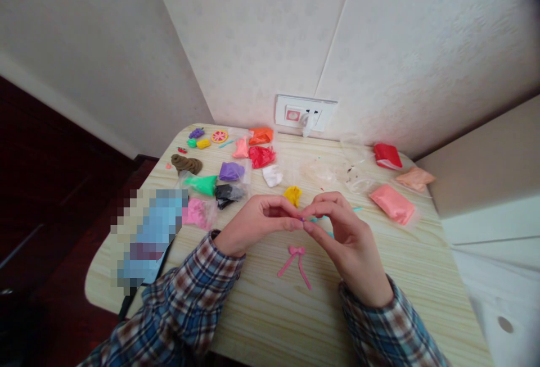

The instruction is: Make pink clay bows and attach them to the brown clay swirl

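My left hand [257, 223] and my right hand [343, 235] meet fingertip to fingertip above the wooden table [270, 311]. Both are closed in a pinch on a tiny purple bit of clay [302, 219], too small to make out well. A thin teal tool [324, 218] lies just behind my right fingers. Below the hands a pink clay bow [296, 259] with two long tails lies flat on the table. A yellow lump of clay [292, 194] sits just behind my left fingers.
Several clay bags lie across the back: green [205, 184], purple [231, 171], black [228, 193], red [261, 156], white [272, 175], orange [260, 135], pink [392, 203]. Small clay figures [198, 139] sit far left. A wall socket [304, 113] is behind. A blurred patch covers the left edge.
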Demonstrator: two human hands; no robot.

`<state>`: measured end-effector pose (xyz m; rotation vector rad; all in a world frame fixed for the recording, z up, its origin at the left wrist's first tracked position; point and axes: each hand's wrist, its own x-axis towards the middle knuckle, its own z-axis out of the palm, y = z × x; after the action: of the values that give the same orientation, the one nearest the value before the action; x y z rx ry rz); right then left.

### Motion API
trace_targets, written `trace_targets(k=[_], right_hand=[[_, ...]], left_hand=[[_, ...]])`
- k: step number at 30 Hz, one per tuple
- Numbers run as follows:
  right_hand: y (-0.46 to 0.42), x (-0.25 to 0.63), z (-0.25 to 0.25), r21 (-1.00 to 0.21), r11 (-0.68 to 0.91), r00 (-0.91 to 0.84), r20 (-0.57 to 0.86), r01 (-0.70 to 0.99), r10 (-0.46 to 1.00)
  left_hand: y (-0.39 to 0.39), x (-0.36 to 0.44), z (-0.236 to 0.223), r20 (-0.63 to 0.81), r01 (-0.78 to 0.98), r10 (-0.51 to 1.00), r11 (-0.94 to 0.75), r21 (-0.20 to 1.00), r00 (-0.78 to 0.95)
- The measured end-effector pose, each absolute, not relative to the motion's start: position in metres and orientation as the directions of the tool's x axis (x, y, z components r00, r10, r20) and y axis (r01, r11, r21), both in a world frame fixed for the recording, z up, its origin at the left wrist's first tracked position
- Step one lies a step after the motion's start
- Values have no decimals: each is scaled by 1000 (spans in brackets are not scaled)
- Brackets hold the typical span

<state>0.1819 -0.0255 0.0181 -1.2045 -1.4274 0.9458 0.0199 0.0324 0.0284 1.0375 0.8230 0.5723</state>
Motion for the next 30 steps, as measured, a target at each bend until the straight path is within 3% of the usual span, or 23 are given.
trace_targets(k=[7,14,20,30], right_hand=[[-29,182,21,-941,265,-9,270,211,963],[-30,184,21,-890,332,-1,350,313,937],[-28,185,24,-906,328,-126,305,267,944],[-28,182,23,-723,429,-123,436,542,891]], left_hand=[[31,19,33,-267,-85,755,392,916,599],[31,19,33,-273,-25,744,362,932,610],[33,19,32,-308,12,671,406,914,675],[33,19,29,-383,4,674,491,871,631]])
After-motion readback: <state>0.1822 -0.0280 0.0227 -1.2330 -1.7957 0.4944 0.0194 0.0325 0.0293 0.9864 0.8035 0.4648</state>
